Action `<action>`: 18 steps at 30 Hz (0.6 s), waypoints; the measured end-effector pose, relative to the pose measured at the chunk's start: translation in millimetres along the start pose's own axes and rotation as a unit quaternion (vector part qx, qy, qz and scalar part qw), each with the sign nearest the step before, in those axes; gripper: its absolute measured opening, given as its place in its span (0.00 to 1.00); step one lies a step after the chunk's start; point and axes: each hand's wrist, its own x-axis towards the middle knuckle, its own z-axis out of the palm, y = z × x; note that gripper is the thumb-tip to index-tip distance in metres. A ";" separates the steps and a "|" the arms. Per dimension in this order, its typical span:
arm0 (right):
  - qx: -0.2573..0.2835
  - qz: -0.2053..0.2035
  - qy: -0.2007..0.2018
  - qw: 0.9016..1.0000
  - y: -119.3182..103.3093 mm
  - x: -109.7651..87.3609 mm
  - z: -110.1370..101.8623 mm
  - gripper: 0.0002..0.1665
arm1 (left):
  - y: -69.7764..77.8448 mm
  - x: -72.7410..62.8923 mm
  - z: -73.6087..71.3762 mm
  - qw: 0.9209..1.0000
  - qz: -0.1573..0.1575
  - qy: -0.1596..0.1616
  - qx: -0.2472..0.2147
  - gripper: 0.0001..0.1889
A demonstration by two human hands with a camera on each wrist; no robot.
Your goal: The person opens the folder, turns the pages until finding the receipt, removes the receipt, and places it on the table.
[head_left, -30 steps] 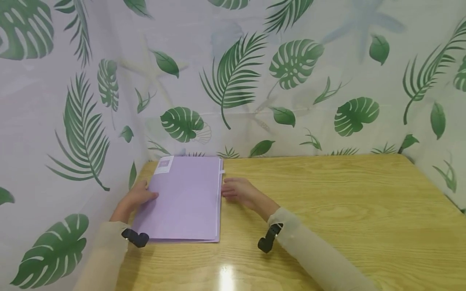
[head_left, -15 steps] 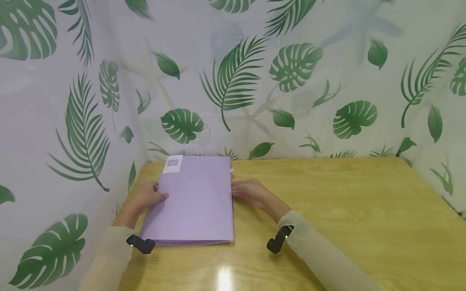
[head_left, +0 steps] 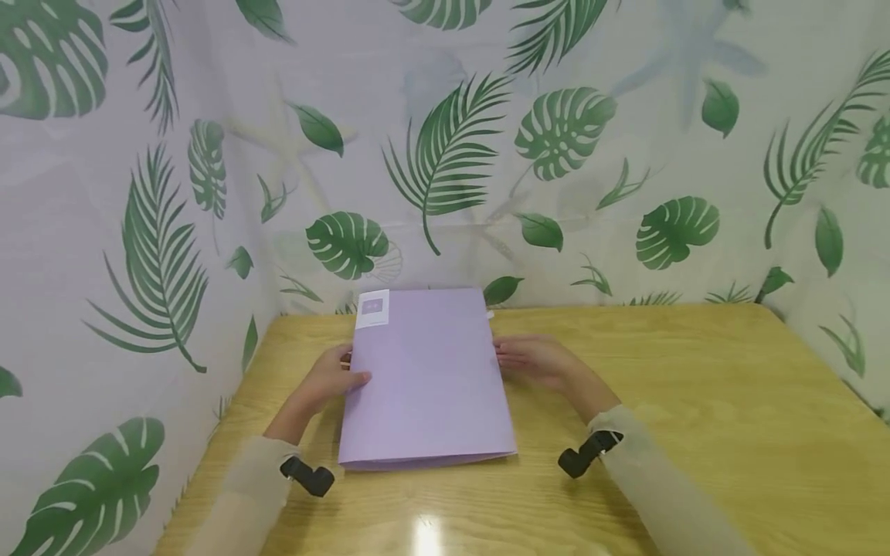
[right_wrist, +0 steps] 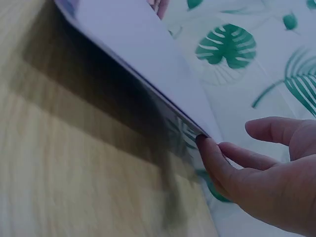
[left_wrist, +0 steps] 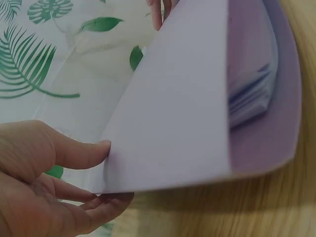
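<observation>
A light purple folder [head_left: 427, 378] with a white label [head_left: 373, 307] at its top left corner is held between both hands, tilted over the table. My left hand [head_left: 325, 382] pinches its left edge, thumb on the cover and fingers beneath. In the left wrist view the cover gapes at the near end, and clear inner pockets [left_wrist: 252, 94] show inside. My right hand [head_left: 538, 361] is at the opposite edge; in the right wrist view its fingertips [right_wrist: 205, 143] touch the folder's edge from below, while the thumb stands apart from it. A shadow lies on the wood under the raised edge.
The wooden table [head_left: 667, 401] extends to the right and toward the front. A white cloth with green leaf prints [head_left: 452, 154] hangs behind the table and along its left side. Black wrist cameras [head_left: 306, 475] are strapped over both sleeves.
Both hands have moved right with the folder, from the table's left side toward its middle. Its far edge now overlaps the cloth, and its near end gapes more.
</observation>
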 end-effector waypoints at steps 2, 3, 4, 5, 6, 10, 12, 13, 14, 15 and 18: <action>-0.016 0.002 0.001 1.000 -2.5 -6.0 -15.3 0.29 | 3.8 4.9 12.5 1.000 0.012 0.000 -0.020 0.34; -0.019 0.002 -0.002 1.000 -3.8 -8.7 -22.8 0.30 | 5.9 7.2 18.9 0.999 0.017 0.002 -0.029 0.34; -0.021 0.003 -0.002 1.000 -5.2 -11.5 -29.9 0.31 | 8.2 9.4 25.3 0.999 0.024 0.003 -0.037 0.34; -0.024 0.003 -0.004 1.000 -6.2 -14.3 -36.8 0.32 | 10.3 11.3 31.8 0.999 0.027 0.006 -0.045 0.34; -0.023 0.007 -0.003 1.000 -6.8 -17.0 -43.5 0.32 | 12.1 13.1 38.1 0.998 0.028 0.008 -0.054 0.34; -0.051 0.013 -0.011 0.999 -6.2 -27.8 -69.0 0.33 | 17.4 19.1 63.3 0.997 0.035 0.007 -0.072 0.35; -0.066 0.015 -0.013 0.998 -4.0 -31.8 -80.1 0.33 | 19.7 21.3 74.1 0.996 0.040 0.003 -0.078 0.35; -0.073 0.014 -0.013 0.997 -2.8 -33.4 -84.8 0.32 | 20.6 22.5 78.9 0.996 0.046 0.001 -0.077 0.35; -0.074 0.015 -0.010 0.997 -1.5 -34.8 -89.3 0.32 | 22.0 23.4 83.0 0.996 0.050 0.000 -0.077 0.35; -0.074 0.017 -0.005 0.997 -0.2 -35.7 -92.9 0.31 | 23.2 24.5 86.8 0.995 0.054 -0.001 -0.080 0.34; -0.084 0.014 0.000 0.996 2.8 -38.8 -100.5 0.30 | 25.9 28.1 95.7 0.994 0.072 -0.001 -0.077 0.33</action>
